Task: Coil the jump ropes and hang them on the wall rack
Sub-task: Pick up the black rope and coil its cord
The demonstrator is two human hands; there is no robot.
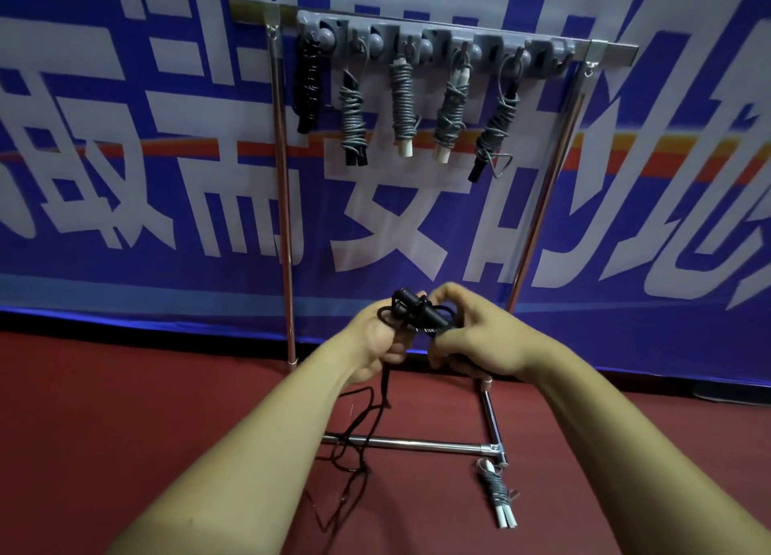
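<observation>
Looking down past a blue banner (125, 179) to the red floor (125, 408), I have the chrome stand (283, 220) ahead, with the grey rack (417, 33) along its top edge. Five wound ropes (402, 104) hang from the rack's left end across towards its right, and the hook at the right end looks free to me. In front of the stand's lower part, the left hand (375, 341) is curled round the two handles of the black rope (411, 310), held side by side. The right hand (479, 341) pinches a loop of cord just beside them. The loose cord (354, 450) drops from the left hand and sprawls on the floor across the stand's bottom bar (417, 443). A grey bundle (498, 496) with white handles lies on the floor just beyond that bar's right corner, wound but not hung. I judge the black rope light, the cord thin, limp and likely to tangle or spring loose. The handles are the only stiff part, so I'd clamp those as the core and lay each turn tight with the other hand.
</observation>
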